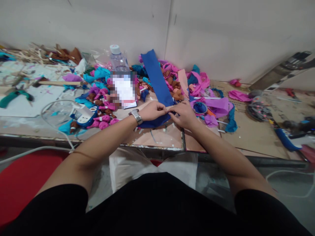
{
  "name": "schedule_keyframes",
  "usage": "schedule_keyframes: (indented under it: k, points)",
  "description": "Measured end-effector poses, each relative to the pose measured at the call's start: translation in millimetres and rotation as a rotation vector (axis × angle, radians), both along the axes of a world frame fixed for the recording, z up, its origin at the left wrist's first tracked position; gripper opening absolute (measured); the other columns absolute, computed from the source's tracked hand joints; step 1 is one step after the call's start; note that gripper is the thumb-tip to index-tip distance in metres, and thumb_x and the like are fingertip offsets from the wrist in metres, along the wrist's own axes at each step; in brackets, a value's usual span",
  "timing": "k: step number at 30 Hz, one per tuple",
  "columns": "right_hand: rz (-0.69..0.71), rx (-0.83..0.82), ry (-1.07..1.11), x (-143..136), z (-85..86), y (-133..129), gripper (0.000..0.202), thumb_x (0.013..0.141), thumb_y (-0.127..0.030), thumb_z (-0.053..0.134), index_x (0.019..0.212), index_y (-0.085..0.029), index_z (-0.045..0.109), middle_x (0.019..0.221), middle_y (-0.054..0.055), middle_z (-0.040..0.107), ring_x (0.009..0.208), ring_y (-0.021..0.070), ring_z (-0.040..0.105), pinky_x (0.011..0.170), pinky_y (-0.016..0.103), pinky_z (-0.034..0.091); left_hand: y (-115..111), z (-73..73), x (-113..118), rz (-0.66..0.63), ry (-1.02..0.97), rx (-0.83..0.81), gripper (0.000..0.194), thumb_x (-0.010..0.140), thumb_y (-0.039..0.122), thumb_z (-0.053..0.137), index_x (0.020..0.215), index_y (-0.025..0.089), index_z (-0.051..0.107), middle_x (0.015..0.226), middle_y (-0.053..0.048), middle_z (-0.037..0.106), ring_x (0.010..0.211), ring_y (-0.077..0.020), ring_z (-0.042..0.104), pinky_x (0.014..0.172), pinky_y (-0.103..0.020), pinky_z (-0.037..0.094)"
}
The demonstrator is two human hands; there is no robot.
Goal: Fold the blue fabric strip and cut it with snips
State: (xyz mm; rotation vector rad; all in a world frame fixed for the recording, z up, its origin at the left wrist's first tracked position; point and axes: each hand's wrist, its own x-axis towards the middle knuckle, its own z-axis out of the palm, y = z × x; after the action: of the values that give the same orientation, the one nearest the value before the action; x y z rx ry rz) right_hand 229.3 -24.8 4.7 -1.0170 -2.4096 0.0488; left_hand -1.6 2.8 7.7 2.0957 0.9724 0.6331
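Closest is the person's black shirt (157, 203), with pale trousers (125, 167) at the edge of the table (162, 139). The left arm (105, 137) and the right arm (221, 150) reach up and in, with the elbows bent out, so the two hands meet in the middle. A silver watch (136, 116) sits on the left wrist.

The left hand (152, 111) is palm down, its thumb and fingers close together, and it seems to pinch the blue strip (157, 75). The right hand (185, 114) is half curled, with a small gap by its thumb. I cannot tell if it has hold of the strip too.

The strip lies on the table under both hands. One part is bunched on the near side, and a long flat part runs away over the pile. It could slip or get creases, I think, because only fingertips seem to hold it. A hard tug could drag little pink and brown bundles (104, 118) along with it, if they catch. The phone (130, 104) is near the left hand, so a quick swing could bump it. Past that stands a bottle (118, 59), which a big knock could tip, in front of the pale wall (137, 23).
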Motion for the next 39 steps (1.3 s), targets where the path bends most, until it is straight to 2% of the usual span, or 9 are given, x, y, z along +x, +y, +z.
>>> schedule_keyframes:
  k: [9, 17, 24, 31, 39]
  points:
    - [-0.024, 0.006, -0.027, -1.6, -7.1, 3.2, 0.013, 0.095, -0.023, 0.063, 0.102, -0.023, 0.075, 0.103, 0.007, 0.082, 0.099, 0.0283, 0.069, 0.098, 0.048, 0.035, -3.1, -2.7, 1.7, -0.012, 0.045, 0.105, 0.043, 0.095, 0.051, 0.055, 0.081, 0.014, 0.073, 0.069, -0.001, 0.063, 0.065, -0.0125, 0.049, 0.066, -0.027, 0.034]
    - [-0.028, 0.001, -0.013, -1.0, -5.5, 1.2, 0.012, 0.098, -0.027, 0.062, 0.1, -0.023, 0.073, 0.1, 0.008, 0.08, 0.098, 0.0288, 0.068, 0.098, 0.048, 0.036, -7.1, 0.0, 2.6, -0.016, 0.077, 0.241, 0.04, 0.099, 0.046, 0.053, 0.087, 0.015, 0.075, 0.077, -0.004, 0.072, 0.068, -0.0148, 0.058, 0.069, -0.029, 0.037]
    - [-0.034, -0.033, -0.006, -2.3, -3.2, 1.2, 0.012, 0.097, -0.027, 0.062, 0.096, -0.024, 0.074, 0.101, 0.008, 0.081, 0.097, 0.029, 0.069, 0.097, 0.048, 0.038, -5.3, -4.4, 1.8, -0.042, 0.101, 0.318, 0.034, 0.099, 0.039, 0.053, 0.095, 0.016, 0.078, 0.086, -0.007, 0.078, 0.076, -0.0176, 0.065, 0.075, -0.03, 0.041]
    - [-0.034, -0.036, 0.014, -1.6, -6.5, 3.0, 0.01, 0.095, -0.027, 0.064, 0.096, -0.023, 0.074, 0.099, 0.007, 0.082, 0.095, 0.0281, 0.07, 0.094, 0.047, 0.038, -4.8, -8.3, 2.3, -0.016, 0.234, 0.44, 0.034, 0.099, 0.037, 0.051, 0.095, 0.018, 0.079, 0.085, -0.009, 0.078, 0.073, -0.0187, 0.064, 0.07, -0.031, 0.038]
    - [-0.044, -0.04, 0.032, -2.5, -10.4, 4.7, 0.008, 0.092, -0.026, 0.063, 0.091, -0.023, 0.071, 0.091, 0.006, 0.079, 0.093, 0.0274, 0.067, 0.092, 0.045, 0.038, -4.1, -9.8, 2.7, -0.015, 0.246, 0.465, 0.031, 0.099, 0.035, 0.052, 0.095, 0.019, 0.078, 0.084, -0.009, 0.077, 0.071, -0.0187, 0.063, 0.068, -0.031, 0.037]
